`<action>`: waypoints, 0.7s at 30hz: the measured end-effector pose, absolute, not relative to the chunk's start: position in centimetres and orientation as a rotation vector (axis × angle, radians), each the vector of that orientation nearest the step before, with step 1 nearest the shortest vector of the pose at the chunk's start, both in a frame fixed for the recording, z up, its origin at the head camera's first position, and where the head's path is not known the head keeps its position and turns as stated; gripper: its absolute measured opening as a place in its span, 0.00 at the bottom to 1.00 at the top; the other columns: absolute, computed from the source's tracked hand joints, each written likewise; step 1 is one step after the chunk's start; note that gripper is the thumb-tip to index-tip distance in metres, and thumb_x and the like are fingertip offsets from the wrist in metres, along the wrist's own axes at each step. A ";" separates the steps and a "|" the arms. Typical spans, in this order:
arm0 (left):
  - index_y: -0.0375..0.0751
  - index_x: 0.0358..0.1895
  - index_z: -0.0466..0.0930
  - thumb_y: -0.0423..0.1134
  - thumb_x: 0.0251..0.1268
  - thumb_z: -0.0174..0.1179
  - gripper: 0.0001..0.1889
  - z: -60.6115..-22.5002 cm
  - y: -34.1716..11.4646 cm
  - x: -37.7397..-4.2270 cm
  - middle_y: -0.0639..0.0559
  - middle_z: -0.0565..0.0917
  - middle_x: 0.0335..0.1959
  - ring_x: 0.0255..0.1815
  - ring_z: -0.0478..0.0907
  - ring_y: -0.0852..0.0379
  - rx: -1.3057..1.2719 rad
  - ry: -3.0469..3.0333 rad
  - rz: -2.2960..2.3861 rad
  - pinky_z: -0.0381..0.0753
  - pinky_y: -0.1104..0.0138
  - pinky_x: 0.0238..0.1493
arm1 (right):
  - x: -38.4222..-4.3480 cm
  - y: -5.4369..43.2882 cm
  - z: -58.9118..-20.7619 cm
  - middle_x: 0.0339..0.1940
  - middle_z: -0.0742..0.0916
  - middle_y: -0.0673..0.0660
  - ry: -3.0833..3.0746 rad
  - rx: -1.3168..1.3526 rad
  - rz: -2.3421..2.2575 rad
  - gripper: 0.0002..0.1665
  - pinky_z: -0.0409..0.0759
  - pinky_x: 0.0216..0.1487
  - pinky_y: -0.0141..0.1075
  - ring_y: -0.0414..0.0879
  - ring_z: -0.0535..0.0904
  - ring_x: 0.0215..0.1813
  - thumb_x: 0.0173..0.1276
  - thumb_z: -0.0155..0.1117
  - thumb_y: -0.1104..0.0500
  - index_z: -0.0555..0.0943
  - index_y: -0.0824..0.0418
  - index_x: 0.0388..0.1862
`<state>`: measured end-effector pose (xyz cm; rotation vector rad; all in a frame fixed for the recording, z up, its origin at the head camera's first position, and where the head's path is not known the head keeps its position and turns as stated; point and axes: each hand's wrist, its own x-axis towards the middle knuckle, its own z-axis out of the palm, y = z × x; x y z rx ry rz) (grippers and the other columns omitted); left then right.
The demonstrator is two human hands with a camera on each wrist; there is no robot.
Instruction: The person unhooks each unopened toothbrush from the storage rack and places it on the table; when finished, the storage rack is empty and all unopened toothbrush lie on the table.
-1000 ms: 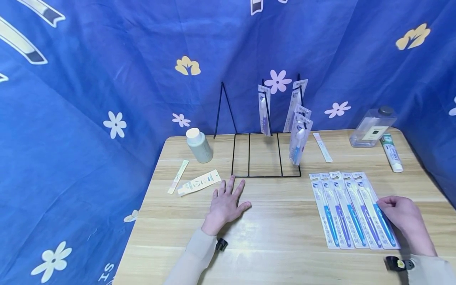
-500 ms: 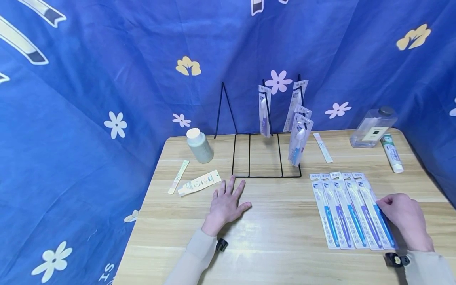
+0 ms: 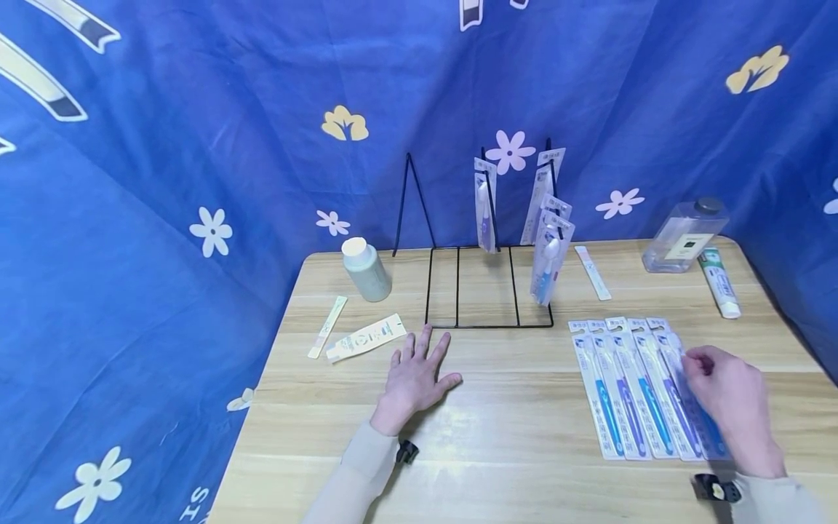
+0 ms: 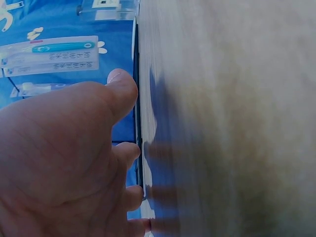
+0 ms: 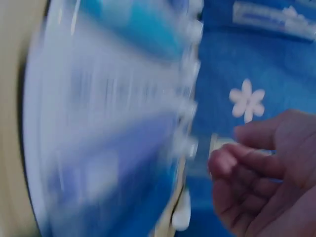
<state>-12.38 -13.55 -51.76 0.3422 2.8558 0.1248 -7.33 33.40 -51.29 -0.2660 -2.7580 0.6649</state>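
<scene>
Several toothbrushes in clear packs (image 3: 628, 389) lie side by side on the table at right, their handles blue and purple. My right hand (image 3: 733, 404) is at the right edge of the row, over part of the rightmost pack. In the right wrist view, this hand (image 5: 271, 173) has loosely curled fingers, the thumb apart from the index finger, with nothing visible between them; the packs there are blurred. My left hand (image 3: 414, 378) rests on the table with its fingers spread, just in front of a black wire rack (image 3: 487, 325). Packaged toothbrushes (image 3: 550, 258) hang from the rack's right half.
Left of the rack are a grey-green bottle (image 3: 368, 273), a cream tube (image 3: 366, 338) and a thin sachet (image 3: 327, 327). Right of it lie another sachet (image 3: 593, 273), a clear bottle (image 3: 684, 236) and a toothpaste tube (image 3: 720, 284). A blue curtain (image 3: 262, 182) hangs behind the table.
My right hand has moved slightly up and to the left along the row's edge. The rightmost pack has shifted a little left. My left hand has stayed in place.
</scene>
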 end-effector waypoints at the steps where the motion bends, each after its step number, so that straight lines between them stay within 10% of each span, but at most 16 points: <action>1: 0.65 0.83 0.46 0.75 0.69 0.44 0.43 -51.7 -13.6 -12.4 0.48 0.44 0.86 0.84 0.47 0.33 0.340 2.856 0.127 0.60 0.35 0.76 | -7.4 32.5 -51.2 0.27 0.89 0.65 -2.692 -0.213 0.680 0.08 0.66 0.25 0.33 0.52 0.82 0.25 0.63 0.69 0.63 0.87 0.69 0.37; 9: 0.64 0.83 0.46 0.74 0.69 0.44 0.43 -51.7 -13.6 -12.4 0.48 0.45 0.86 0.84 0.47 0.33 0.337 2.859 0.136 0.59 0.35 0.76 | -8.5 24.7 -50.3 0.38 0.92 0.62 -2.456 0.039 1.023 0.14 0.71 0.41 0.10 0.09 0.70 0.39 0.62 0.74 0.64 0.88 0.63 0.48; 16: 0.65 0.83 0.46 0.75 0.69 0.44 0.43 -51.7 -13.7 -12.5 0.49 0.44 0.86 0.84 0.46 0.34 0.332 2.852 0.132 0.59 0.36 0.77 | -10.2 18.8 -49.9 0.49 0.91 0.61 -2.311 0.256 1.266 0.25 0.74 0.55 0.13 0.23 0.83 0.49 0.58 0.78 0.66 0.86 0.61 0.56; 21: 0.64 0.83 0.46 0.75 0.69 0.44 0.43 -51.7 -13.8 -12.4 0.48 0.44 0.86 0.84 0.47 0.34 0.329 2.850 0.138 0.59 0.36 0.77 | -12.0 15.0 -49.4 0.57 0.89 0.61 -2.278 0.321 1.445 0.32 0.74 0.61 0.16 0.51 0.88 0.55 0.59 0.78 0.65 0.81 0.60 0.64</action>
